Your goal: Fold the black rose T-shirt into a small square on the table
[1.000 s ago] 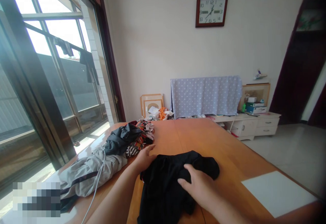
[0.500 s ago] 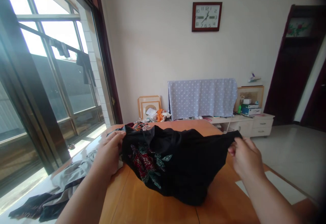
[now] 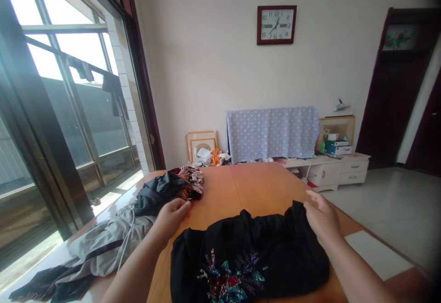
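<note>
One black garment [image 3: 248, 261] now lying on the wooden table [image 3: 241, 188], no longer stretched in the air between both hands. Spread roughly flat, with some bunching along its upper edge, and with its red and teal sequinned flower [image 3: 229, 277] now face up toward the camera, low in the view. Left hand [image 3: 171, 218] loosely curled, gripping nothing, just above the garment's upper left edge and close to a dark bundle of cloth [image 3: 156, 193]. Right hand [image 3: 322, 218] half curled at the garment's raised upper edge, its fingers [image 3: 310, 197] against the black fabric: pinch or light touch, impossible to tell from this view. Beyond the left hand, a heap of patterned clothes [image 3: 191, 181] behind the dark bundle, and a grey garment with a dark stripe [image 3: 103, 243] nearer the window, a white cord [image 3: 127, 232] lying across it. Farther off, a polka-dot cloth [image 3: 272, 134] hanging above a low white cabinet [image 3: 330, 174], and picture frames [image 3: 201, 146] leaning against the wall.
</note>
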Demonstrator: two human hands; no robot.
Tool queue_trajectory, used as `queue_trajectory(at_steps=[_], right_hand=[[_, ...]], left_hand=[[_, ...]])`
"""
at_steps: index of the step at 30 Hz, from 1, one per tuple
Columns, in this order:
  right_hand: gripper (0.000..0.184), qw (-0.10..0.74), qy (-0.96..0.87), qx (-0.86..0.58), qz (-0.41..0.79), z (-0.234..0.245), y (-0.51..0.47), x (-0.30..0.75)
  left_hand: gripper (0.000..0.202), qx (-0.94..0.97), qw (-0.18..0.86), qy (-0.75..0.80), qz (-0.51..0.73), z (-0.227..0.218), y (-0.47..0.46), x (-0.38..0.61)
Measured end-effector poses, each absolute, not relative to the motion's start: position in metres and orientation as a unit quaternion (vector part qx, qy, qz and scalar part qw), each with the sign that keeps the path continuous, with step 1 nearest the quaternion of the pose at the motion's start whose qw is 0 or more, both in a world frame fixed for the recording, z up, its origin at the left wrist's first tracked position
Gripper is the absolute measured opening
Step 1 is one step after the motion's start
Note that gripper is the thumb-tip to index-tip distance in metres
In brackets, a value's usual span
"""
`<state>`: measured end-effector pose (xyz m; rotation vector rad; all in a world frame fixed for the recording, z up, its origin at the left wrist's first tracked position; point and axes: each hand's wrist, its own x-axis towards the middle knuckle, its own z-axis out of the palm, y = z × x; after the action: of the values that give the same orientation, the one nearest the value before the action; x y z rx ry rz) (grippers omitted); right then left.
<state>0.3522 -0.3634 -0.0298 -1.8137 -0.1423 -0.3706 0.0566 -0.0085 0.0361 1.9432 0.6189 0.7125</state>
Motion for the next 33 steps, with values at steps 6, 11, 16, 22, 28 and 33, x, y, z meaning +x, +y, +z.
queue_trajectory(at_steps=[6, 11, 16, 22, 28, 33], right_hand=[[0.055, 0.46, -0.274, -0.844, -0.003, -0.043, -0.341, 0.326], [0.046, 0.288, -0.336, -0.896, 0.043, -0.063, -0.325, 0.318], [0.026, 0.354, -0.292, -0.888, 0.01, -0.039, -0.321, 0.334], [0.04, 0.696, -0.174, -0.696, -0.022, 0.037, -0.317, 0.334], [0.04, 0.715, -0.118, -0.681, -0.11, 0.051, -0.32, 0.336], [0.037, 0.628, -0.116, -0.759, -0.131, 0.024, -0.333, 0.339]], left_hand=[[0.046, 0.873, 0.415, 0.195, 0.165, -0.014, -0.026, 0.086], [0.036, 0.877, 0.389, 0.264, 0.104, -0.048, -0.029, 0.107], [0.011, 0.834, 0.428, 0.279, 0.208, -0.032, -0.021, 0.115], [0.034, 0.743, 0.492, 0.249, 0.378, 0.039, -0.015, 0.109], [0.03, 0.706, 0.547, 0.188, 0.409, 0.079, -0.033, 0.099], [0.028, 0.724, 0.554, 0.153, 0.381, 0.079, -0.051, 0.097]])
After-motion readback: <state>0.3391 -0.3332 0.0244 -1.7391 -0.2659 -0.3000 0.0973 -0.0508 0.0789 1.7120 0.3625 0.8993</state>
